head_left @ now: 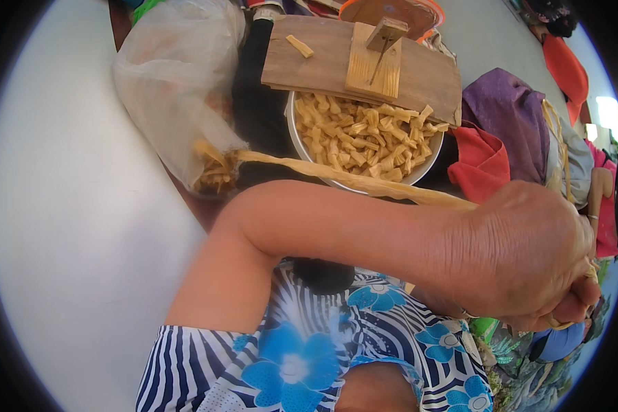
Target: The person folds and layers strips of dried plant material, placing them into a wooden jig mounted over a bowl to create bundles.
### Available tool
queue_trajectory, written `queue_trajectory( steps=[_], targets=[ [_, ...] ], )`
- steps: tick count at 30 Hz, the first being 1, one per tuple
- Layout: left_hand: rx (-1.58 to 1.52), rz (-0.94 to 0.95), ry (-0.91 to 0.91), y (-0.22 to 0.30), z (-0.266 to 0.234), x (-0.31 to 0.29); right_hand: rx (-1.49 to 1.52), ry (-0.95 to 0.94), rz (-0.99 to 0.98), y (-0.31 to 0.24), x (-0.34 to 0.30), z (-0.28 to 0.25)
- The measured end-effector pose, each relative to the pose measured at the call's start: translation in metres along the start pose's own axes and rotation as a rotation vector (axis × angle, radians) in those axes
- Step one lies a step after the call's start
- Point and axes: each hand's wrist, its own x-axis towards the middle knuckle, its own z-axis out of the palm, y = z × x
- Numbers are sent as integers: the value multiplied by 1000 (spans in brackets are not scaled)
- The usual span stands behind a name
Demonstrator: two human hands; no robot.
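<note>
My left forearm crosses the view to the right, and my left hand (pixel 529 254) is closed with its back up. From under it a long, twisted pale-yellow strip (pixel 364 182) stretches left to a cloudy plastic bag (pixel 175 75), where more strips bunch at the mouth (pixel 216 172). My right hand (pixel 529 323) is mostly hidden below the left. Its bent fingers show beside a small yellow end of the strip. Beyond my forearm, a white-rimmed bowl (pixel 293 130) holds many short knotted pale-yellow pieces (pixel 371 134).
A wooden board (pixel 309 65) lies across the bowl's far side, with a block and thin metal blade or rod (pixel 379 62) fixed on it and one loose piece (pixel 299 46). Red (pixel 484 154) and purple cloth (pixel 508 110) lie right. An orange-rimmed container (pixel 391 10) stands behind. Another person's arm (pixel 599 199) shows far right.
</note>
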Motion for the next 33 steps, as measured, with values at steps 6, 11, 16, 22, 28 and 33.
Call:
queue_trajectory(
  steps=[6,11,16,22,28,33],
  targets=[
    [77,-33,28,-75,-13,-23,-1009,425,91,70,-37,-20],
    [-186,-520,272,-126,-46,-64,-1295,161,277,127,-77,-26],
    [749,-281,289,-150,-69,-103,-1365,-104,407,142,-92,-23],
    [1318,178,307,-145,-70,-107,-632,108,1055,149,-111,-28],
    [1031,216,416,-154,-69,-104,431,490,1075,162,-103,-19],
    [816,-62,428,-133,-65,-92,-240,338,859,170,-99,-13]
  ],
)
